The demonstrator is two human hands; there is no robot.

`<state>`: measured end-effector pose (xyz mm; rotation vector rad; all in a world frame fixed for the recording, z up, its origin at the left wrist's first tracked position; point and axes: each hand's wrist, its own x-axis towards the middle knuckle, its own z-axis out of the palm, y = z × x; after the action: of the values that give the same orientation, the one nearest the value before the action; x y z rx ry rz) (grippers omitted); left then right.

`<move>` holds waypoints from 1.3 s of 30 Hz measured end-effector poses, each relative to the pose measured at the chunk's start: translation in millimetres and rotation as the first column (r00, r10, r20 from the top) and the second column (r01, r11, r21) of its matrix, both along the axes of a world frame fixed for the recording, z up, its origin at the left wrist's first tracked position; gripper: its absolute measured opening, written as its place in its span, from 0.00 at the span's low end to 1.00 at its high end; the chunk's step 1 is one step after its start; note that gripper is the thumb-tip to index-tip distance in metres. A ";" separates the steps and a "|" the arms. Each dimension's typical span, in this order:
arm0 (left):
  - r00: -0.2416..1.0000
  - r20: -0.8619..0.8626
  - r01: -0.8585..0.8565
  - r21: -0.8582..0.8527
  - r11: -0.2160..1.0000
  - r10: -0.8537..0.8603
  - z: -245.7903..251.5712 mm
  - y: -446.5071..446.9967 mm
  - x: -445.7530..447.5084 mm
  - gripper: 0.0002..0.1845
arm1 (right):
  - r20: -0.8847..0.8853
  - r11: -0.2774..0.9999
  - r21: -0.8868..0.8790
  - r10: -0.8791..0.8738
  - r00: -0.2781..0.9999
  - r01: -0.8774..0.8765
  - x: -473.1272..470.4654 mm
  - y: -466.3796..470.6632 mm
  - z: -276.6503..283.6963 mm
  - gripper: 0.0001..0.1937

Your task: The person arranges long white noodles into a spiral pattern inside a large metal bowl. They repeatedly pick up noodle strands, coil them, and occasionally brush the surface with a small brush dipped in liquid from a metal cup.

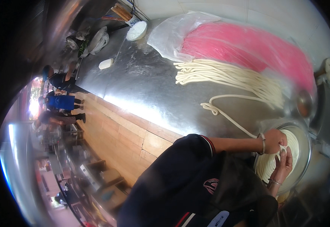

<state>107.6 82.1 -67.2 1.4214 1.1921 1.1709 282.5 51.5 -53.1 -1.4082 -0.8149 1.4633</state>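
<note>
A long dough rope (pixel 233 122) runs from a loose loop on the steel worktop (pixel 153 82) to my left wrist. My left hand (pixel 272 141), with a bangle at the wrist, pinches a white bit of dough over a round metal basin (pixel 309 159). Close against it, my right hand (pixel 284 163) has its fingertips on the same dough. Coiled dough rope (pixel 292 139) lies in the basin beneath both hands, which partly hide it. The rope's other end joins a bundle of dough ropes (pixel 224 73) laid side by side.
Pink sheeting under clear plastic (pixel 238 42) lies along the wall side. Farther off are a bowl of white powder (pixel 136 30), a small dough piece (pixel 106 63) and a pot of wooden sticks (pixel 132 20). A small metal bowl (pixel 304 103) stands near the basin. Several people stand across the tiled floor (pixel 125 130).
</note>
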 end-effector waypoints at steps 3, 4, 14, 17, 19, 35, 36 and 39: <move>0.991 -0.021 0.132 -0.023 0.991 -0.133 0.9 0.2 -5.5 0.09 | 0.122 0.988 0.091 0.110 0.986 -0.121 -3.2 2.4 0.3 0.10; 0.996 -0.031 0.084 0.033 0.996 -0.083 1.9 -1.2 -4.4 0.09 | 0.162 0.978 0.115 0.152 0.975 -0.172 -3.2 3.1 0.3 0.09; 0.812 -0.335 0.394 -0.288 0.873 -0.478 -21.8 -55.7 -124.1 0.15 | -0.448 0.889 0.273 -0.221 0.866 0.368 102.7 13.4 30.4 0.12; 0.875 -0.208 0.234 -0.608 0.759 -0.436 -29.6 -71.3 -162.2 0.09 | -0.058 0.876 0.249 -0.411 0.910 0.412 107.8 6.2 8.4 0.05; 0.882 -0.083 0.311 -0.636 0.706 -0.464 -27.4 -68.8 -164.1 0.11 | 0.274 0.948 0.098 -0.319 0.907 0.304 93.2 -4.6 -23.6 0.05; 0.580 0.747 0.753 -0.338 0.565 -0.327 78.6 -30.3 -48.2 0.15 | 0.885 0.994 -0.038 -0.012 0.466 0.098 74.2 20.7 -84.6 0.33; 0.586 0.746 0.749 -0.348 0.564 -0.317 79.9 -31.4 -39.0 0.16 | 0.879 0.994 -0.058 0.005 0.477 0.097 73.8 23.4 -85.4 0.33; 0.563 0.769 0.778 -0.368 0.509 -0.304 78.5 -32.9 -6.9 0.16 | 0.850 0.998 -0.024 -0.006 0.526 0.051 79.5 22.9 -76.7 0.30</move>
<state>100.7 49.3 11.4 0.6344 0.4572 0.4992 362.0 74.4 -129.8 -2.2053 -1.3414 0.6600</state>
